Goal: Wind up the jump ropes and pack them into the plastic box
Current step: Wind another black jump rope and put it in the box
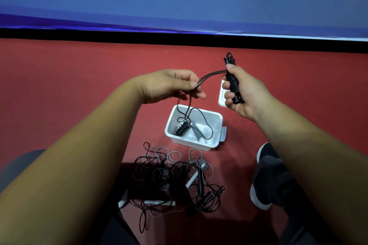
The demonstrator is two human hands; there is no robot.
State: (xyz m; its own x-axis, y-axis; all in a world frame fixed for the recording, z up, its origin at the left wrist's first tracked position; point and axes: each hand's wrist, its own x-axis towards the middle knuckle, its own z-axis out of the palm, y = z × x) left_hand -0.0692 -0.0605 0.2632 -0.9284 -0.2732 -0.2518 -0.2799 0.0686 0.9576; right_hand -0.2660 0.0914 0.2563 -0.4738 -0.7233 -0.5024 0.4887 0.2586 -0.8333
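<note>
The right hand (242, 93) curls round a black ribbed handle (233, 83), held upright. Just left of it, the left hand (169, 85) pinches the brown cord (211, 75). Below that hand the cord drops into the white plastic box (187, 143). Tangled jump ropes (169, 175) lie on the floor, nearer the person.

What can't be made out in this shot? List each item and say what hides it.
Head view: white flat object behind the right hand; the hand covers most of it.
Head view: black handle; the right hand's fingers cover its middle.
Head view: rope pile on the floor; tangled and shadowed, ropes uncountable.
Head view: cord in the left hand; fingers hide its loop count.
</note>
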